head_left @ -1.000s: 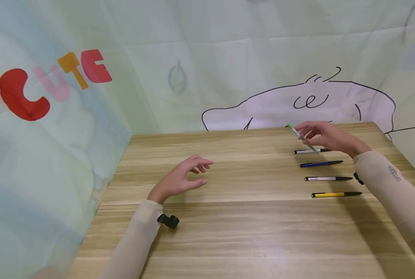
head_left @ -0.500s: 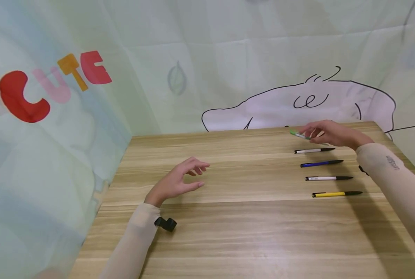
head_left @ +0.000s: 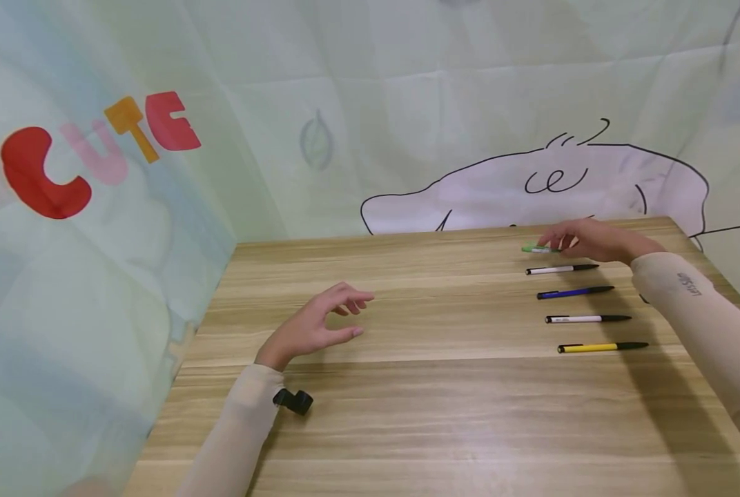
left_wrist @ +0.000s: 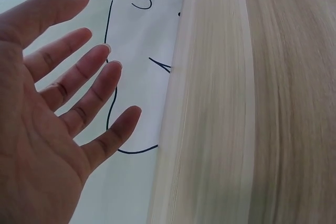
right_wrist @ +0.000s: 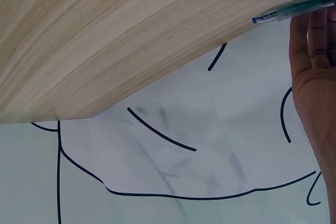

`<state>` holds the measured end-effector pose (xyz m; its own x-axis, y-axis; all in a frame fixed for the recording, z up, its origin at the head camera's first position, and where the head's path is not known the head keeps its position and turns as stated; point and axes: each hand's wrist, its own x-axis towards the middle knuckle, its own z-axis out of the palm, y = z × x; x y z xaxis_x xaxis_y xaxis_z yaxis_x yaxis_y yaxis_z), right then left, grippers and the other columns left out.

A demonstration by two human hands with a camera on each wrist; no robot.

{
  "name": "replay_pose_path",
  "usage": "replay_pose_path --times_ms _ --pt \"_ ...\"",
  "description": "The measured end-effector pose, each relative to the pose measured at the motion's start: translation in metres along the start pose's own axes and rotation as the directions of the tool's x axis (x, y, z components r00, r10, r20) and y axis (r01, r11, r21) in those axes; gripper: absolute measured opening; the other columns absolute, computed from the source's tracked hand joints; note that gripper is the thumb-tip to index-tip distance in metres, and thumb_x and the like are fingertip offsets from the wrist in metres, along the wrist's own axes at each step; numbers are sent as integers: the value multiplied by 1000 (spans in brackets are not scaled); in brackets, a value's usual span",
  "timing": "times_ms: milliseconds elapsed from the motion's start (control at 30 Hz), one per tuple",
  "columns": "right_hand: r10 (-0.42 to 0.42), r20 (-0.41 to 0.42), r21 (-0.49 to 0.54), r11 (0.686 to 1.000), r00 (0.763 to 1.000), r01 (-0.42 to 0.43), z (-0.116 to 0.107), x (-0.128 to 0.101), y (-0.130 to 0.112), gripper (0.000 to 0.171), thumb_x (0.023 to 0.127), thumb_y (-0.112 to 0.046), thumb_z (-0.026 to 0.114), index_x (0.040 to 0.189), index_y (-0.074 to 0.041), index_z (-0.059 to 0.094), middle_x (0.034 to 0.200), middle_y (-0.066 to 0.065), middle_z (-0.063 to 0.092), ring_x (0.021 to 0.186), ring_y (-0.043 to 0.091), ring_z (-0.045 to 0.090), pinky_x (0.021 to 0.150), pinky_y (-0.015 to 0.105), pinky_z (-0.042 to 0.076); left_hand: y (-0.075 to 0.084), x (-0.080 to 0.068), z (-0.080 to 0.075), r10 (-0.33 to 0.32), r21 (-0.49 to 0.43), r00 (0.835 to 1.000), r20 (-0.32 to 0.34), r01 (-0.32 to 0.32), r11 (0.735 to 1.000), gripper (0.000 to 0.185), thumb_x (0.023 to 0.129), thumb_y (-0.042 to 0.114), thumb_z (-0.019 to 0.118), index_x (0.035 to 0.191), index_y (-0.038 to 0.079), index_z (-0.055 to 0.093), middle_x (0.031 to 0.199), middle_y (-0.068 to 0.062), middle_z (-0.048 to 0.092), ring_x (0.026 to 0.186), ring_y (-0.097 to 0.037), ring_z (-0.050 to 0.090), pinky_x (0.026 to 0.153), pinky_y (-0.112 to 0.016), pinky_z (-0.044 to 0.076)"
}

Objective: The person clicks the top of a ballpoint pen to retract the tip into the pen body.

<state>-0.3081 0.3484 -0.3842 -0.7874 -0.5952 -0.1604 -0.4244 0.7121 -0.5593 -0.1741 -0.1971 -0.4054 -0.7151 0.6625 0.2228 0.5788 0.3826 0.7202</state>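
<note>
While the right hand [head_left: 594, 239] is held low over the far right part of the wooden table [head_left: 444, 414], a green pen [head_left: 539, 249] is pinched at its fingertips, at or just above the tabletop; whether it already rests on the wood cannot be told. The pen's long axis is laid nearly level across the table, left to right, with its green end pointed left and the rest of the barrel hidden under the fingers. In the right wrist view the pen [right_wrist: 291, 10] is seen as a clear greenish barrel, held against the fingers [right_wrist: 315, 30] and run close along the table's far edge.

Nearer than the green pen, four more pens are laid in a row, all roughly parallel to it and apart from one another: a white pen [head_left: 559, 269] just beside it, then a blue pen [head_left: 573, 293], a second white pen [head_left: 586, 319] and a yellow pen [head_left: 601, 347]. Their dark ends are all pointed right.

Little room is left between the green pen and the far edge, where the printed cloth backdrop [head_left: 407, 124] hangs. A wide bare stretch of wood is offered at the middle and the near side.

The left hand [head_left: 317, 323] is kept at the left middle of the table, fingers relaxed and spread, with nothing held; in the left wrist view its palm [left_wrist: 47, 129] is seen open.
</note>
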Motion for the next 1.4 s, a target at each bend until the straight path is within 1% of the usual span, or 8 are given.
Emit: replay_pose_path --times_ms 167,367,533,733,933,1167,1300,1400 --pt "0 27 -91 996 1000 2 2 3 4 30 96 2 65 124 -10 69 111 6 66 105 24 59 88 40 53 -1 -4 0 -12 9 1000 -9 12 1000 54 91 12 76 141 14 57 120 -15 61 108 -35 62 95 -55 54" --pt "-39 35 -212 976 999 45 3 6 7 31 93 2 68 123 -6 70 103 5 66 99 26 63 86 47 54 -1 -10 -1 -35 2 999 -27 35 999 57 87 8 78 140 9 57 118 -14 61 108 -37 62 95 -57 53" --pt "-72 -6 -270 961 997 68 9 7 12 31 91 3 70 121 -7 72 100 3 67 96 24 63 85 46 55 -1 -11 -1 -48 12 999 -19 48 999 56 89 11 77 141 12 57 118 -14 61 109 -34 62 97 -53 53" --pt "-110 -56 -325 942 992 86 15 8 17 34 89 5 70 119 -9 73 99 4 67 92 24 64 78 45 55 -1 -11 -2 -30 4 999 -13 30 1000 53 92 17 76 142 14 57 117 -15 61 110 -31 62 97 -52 53" --pt "-95 -73 -323 944 993 66 17 9 14 33 90 6 68 121 -6 72 104 9 68 96 29 65 79 48 56 1 -10 -2 -23 11 1000 -3 23 1000 52 93 18 75 142 18 56 117 -14 62 109 -32 62 97 -51 53" --pt "-45 -103 -253 967 994 17 16 3 6 38 94 1 69 131 -4 65 112 11 68 105 31 64 85 51 55 -1 -8 -1 -24 21 1000 5 24 999 51 94 19 74 142 16 56 117 -15 62 109 -32 63 98 -50 53" --pt "-37 -124 -168 986 992 16 17 -4 2 43 94 3 68 136 -4 62 115 8 68 108 29 63 89 50 54 -1 -5 -2 -20 24 1000 9 20 1000 52 94 18 74 142 17 56 117 -14 62 109 -32 63 98 -48 53" --pt "-24 -135 -72 997 991 14 19 -9 2 44 94 6 66 137 -5 61 115 6 68 109 28 64 91 39 55 3 -2 -1 -25 13 1000 10 25 1000 53 93 15 75 142 15 56 118 -14 61 110 -34 62 99 -50 53"
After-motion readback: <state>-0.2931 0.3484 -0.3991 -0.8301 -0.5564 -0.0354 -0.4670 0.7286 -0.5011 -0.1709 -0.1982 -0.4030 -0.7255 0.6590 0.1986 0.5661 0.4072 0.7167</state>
